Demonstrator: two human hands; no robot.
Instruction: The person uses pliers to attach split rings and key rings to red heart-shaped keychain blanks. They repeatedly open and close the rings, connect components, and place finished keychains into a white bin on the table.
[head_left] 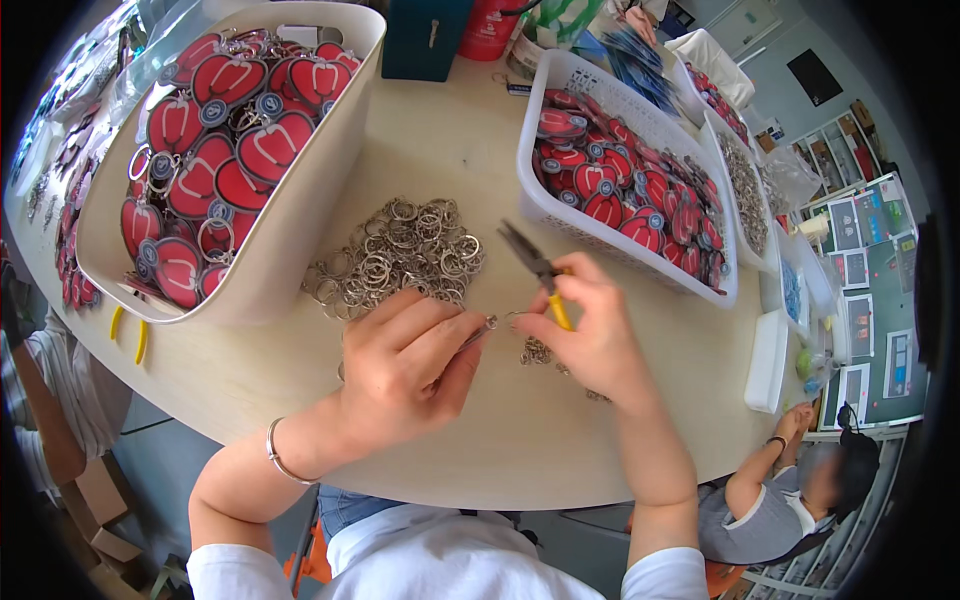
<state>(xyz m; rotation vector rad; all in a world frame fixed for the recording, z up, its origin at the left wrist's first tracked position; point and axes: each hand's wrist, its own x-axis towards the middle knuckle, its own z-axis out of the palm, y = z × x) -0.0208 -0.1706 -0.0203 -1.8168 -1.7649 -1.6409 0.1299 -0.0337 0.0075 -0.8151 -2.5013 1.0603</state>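
Observation:
My left hand (pixel 410 365) is closed in a pinch at the middle of the table. A small silvery metal piece (pixel 490 322) sticks out from its fingertips, too small to tell its kind. My right hand (pixel 595 335) grips pliers (pixel 530 255) with dark jaws and yellow handles, the jaws pointing up and to the left. Its thumb and forefinger meet near a thin metal ring (pixel 514 318), close to the left fingertips. Just beyond my left hand lies a heap of silvery key rings (pixel 405 250). A smaller pile of tiny metal links (pixel 535 352) sits below my right hand.
To the left stands a deep cream bin (pixel 345 130) full of red heart-shaped tags with rings. A white basket (pixel 630 240) at the right holds more red tags. Yellow-handled pliers (pixel 140 340) lie by the bin. A person (pixel 765 500) sits at the lower right.

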